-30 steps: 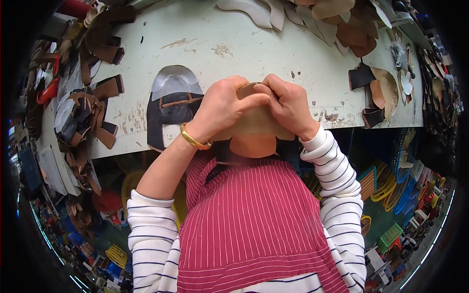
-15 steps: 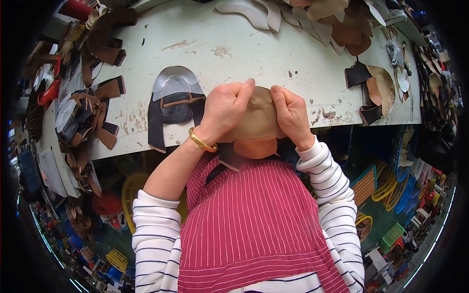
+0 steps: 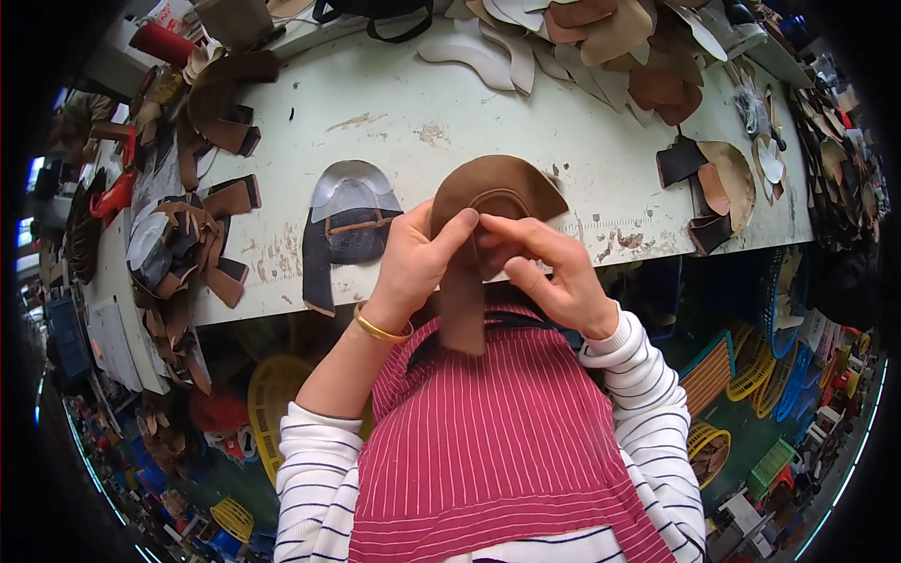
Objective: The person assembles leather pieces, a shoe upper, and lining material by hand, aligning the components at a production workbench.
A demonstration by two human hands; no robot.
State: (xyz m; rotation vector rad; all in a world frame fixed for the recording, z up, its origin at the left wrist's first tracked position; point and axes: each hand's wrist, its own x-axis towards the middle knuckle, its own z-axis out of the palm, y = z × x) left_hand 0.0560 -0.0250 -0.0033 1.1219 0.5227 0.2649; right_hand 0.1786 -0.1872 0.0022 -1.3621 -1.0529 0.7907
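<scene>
Centrally, the left hand (image 3: 413, 263) and right hand (image 3: 549, 272) pinch a curved brown suede shoe upper (image 3: 493, 192), its matte nap rounded at the top and a narrow strap end hanging over a red pinstriped apron (image 3: 488, 441). It is held just above the near edge of the scuffed white surface (image 3: 394, 103). Beside the left hand lies a flat grey-and-black upper piece (image 3: 343, 225). Dark brown strap cuttings (image 3: 192, 244) heap at left; tan leather pieces (image 3: 638, 47) pile at the far edge.

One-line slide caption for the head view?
Both hands, left and right, pinch a curved brown leather shoe-upper piece above a scuffed white workbench.
</scene>
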